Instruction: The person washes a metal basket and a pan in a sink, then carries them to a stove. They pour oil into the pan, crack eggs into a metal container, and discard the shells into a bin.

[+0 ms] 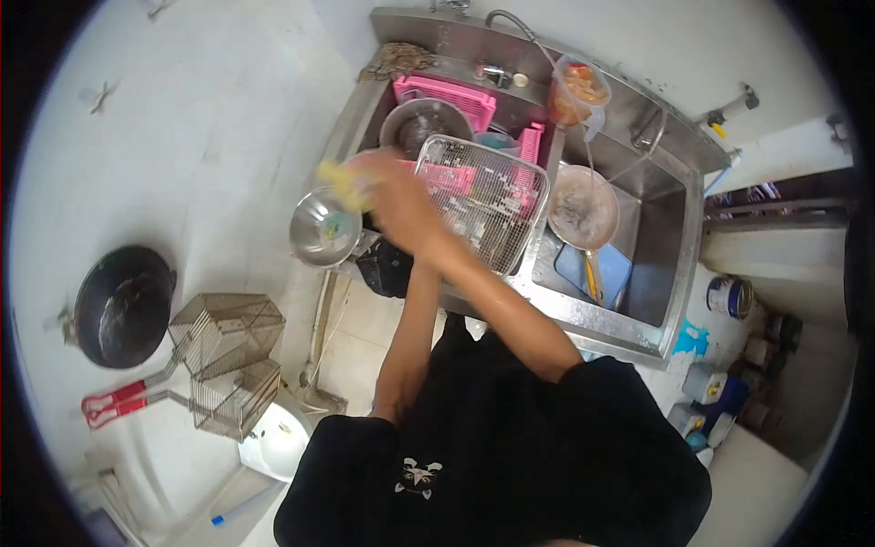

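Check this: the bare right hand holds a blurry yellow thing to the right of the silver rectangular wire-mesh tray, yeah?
Not to the right: the head view shows the bare right hand holding the yellow thing to the left of the tray.

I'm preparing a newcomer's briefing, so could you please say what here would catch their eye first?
Probably the blurred right hand with a yellow object, near the rectangular metal mesh tray at the left of the steel double sink. The round black pan against the white left wall comes next.

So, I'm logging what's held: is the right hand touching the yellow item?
Touching: in the head view, the right hand holds the yellow item, no gap showing, though both are blurred.
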